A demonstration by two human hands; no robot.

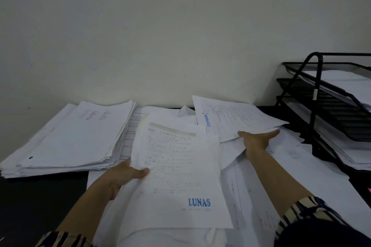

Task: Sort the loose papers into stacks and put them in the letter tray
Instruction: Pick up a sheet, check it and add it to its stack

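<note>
My left hand (122, 176) grips the left edge of a sheaf of printed sheets stamped LUNAS (178, 176), thumb on top, held over the desk's middle. My right hand (256, 140) reaches forward and holds the near edge of a sheet stamped APPROVED (234, 118), which is lifted off the pile; its fingers are under the paper. A thick sorted stack (74, 138) lies at the left. More loose papers (291, 168) are spread under and right of my right arm. The black wire letter tray (313, 94) stands at the right, with papers on its tiers.
The dark desk (40, 196) shows bare at the near left. A plain wall rises right behind the papers. Lined forms (130, 134) lie between the left stack and the held sheaf.
</note>
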